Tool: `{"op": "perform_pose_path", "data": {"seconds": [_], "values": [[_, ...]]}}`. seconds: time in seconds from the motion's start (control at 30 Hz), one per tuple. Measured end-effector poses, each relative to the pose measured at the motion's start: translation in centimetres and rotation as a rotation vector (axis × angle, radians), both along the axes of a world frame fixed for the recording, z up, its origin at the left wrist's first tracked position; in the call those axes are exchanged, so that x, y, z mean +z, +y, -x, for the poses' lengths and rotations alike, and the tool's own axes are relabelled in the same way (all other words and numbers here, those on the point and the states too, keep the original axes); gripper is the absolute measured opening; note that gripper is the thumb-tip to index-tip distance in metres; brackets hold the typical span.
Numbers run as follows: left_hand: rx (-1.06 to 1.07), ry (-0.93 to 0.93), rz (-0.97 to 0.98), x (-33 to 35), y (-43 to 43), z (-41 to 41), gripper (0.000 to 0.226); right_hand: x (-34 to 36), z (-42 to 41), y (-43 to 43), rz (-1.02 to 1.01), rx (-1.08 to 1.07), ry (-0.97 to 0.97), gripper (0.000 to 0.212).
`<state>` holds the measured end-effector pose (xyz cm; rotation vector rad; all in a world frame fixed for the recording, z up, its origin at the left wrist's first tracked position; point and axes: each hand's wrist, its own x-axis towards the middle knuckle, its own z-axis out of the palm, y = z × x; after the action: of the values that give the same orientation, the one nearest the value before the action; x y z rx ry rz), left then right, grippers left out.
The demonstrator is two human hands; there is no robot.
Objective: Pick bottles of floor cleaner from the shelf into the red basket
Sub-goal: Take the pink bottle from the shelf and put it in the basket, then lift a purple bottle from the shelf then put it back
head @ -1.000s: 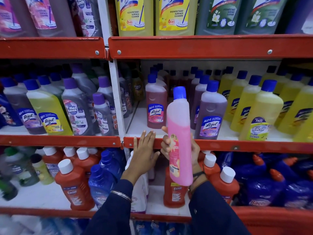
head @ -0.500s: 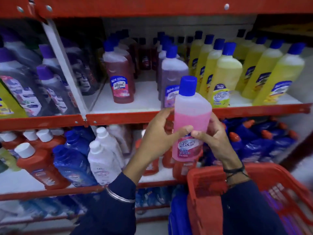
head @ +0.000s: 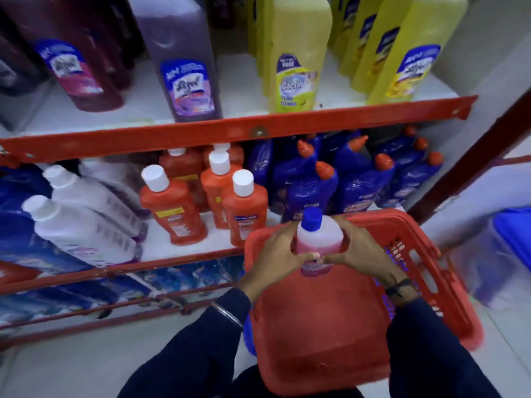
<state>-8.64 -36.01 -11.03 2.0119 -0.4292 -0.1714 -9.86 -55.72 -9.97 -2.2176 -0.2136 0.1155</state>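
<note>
A pink floor cleaner bottle (head: pixel 318 239) with a blue cap stands upright over the open red basket (head: pixel 324 326), near its far rim. My left hand (head: pixel 275 254) grips the bottle's left side and my right hand (head: pixel 362 251) grips its right side, thumbs meeting on the label. The basket's solid red floor shows below the bottle; whether the bottle touches it I cannot tell. More floor cleaner stands on the upper shelf: a yellow bottle (head: pixel 296 53), a purple bottle (head: pixel 184 58) and a maroon bottle (head: pixel 71 53).
The red shelf rail (head: pixel 258 132) runs above the basket. Orange bottles with white caps (head: pixel 172 208), blue bottles with orange spouts (head: pixel 356 173) and white bottles (head: pixel 83 228) fill the lower shelf. A dark red upright (head: pixel 471 156) stands right, a blue bin (head: pixel 514 234) beyond it.
Both hands have carried the pink bottle down from shelf height into the mouth of the red basket. My view has tipped downward, bringing the whole basket and lower shelf into sight.
</note>
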Motion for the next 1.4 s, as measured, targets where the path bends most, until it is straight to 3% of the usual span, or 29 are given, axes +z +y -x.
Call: {"op": "perform_pose_path", "data": {"seconds": [0.27, 0.43, 0.73, 0.97, 1.07, 1.17, 1.4], "values": [[-0.114, 0.199, -0.277, -8.3, -4.7, -1.5, 0.050, -12.0, -0.4, -3.3, 0.131, -0.064, 0.204, 0.065], [-0.012, 0.313, -0.375, -12.0, -6.1, -1.6, 0.044, -16.2, -0.8, -2.9, 0.096, -0.087, 0.305, 0.050], [0.039, 0.379, -0.320, -14.0, -5.9, -2.0, 0.049, -17.2, -1.0, -3.5, 0.147, -0.037, 0.336, 0.054], [0.004, 0.359, -0.238, -8.8, -3.8, -1.3, 0.036, -13.4, -1.4, -4.1, 0.280, 0.123, 0.317, 0.059], [0.020, 0.282, -0.054, -4.2, -1.6, -0.2, 0.032, -9.3, -1.7, -3.4, 0.271, 0.004, 0.210, 0.046], [0.062, 0.115, 0.082, 0.8, 2.0, 0.7, 0.025, -3.1, -2.1, -1.2, 0.004, -0.127, 0.050, 0.035], [0.347, -0.507, 0.080, 11.0, 11.5, -1.6, 0.019, 11.4, -4.0, 7.3, -0.401, -0.107, -0.419, 0.017]]}}
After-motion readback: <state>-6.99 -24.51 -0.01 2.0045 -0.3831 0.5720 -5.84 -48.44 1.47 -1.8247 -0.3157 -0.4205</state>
